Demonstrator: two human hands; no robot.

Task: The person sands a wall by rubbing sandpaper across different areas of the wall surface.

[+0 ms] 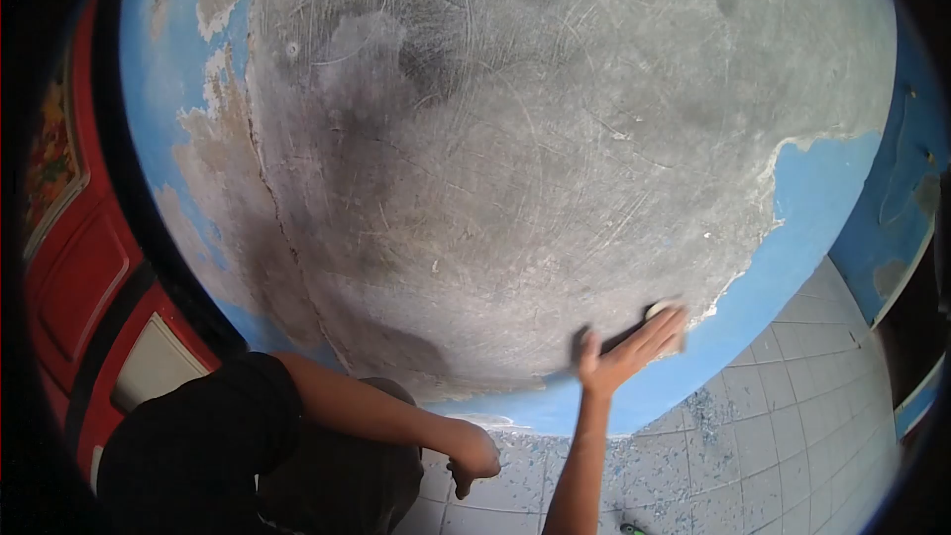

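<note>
My right hand (634,349) is pressed against the lower right of a large wall (495,168), near where bare grey plaster meets blue paint. Its fingers are together and its thumb stands apart. A small pale piece with a rounded edge (655,310) pokes out past the fingers, the rest hidden under them. My left hand (477,454) hangs over the floor in front of my bent knee (396,401). Its fingers droop loosely, with nothing visible in them.
Paint flakes (708,421) litter the white tiled floor (773,376). A green object (634,529) is cut off at the bottom edge. A red panelled surface (84,267) stands on the left. Another blue wall (887,218) rises at right. A crack (282,223) runs down the plaster.
</note>
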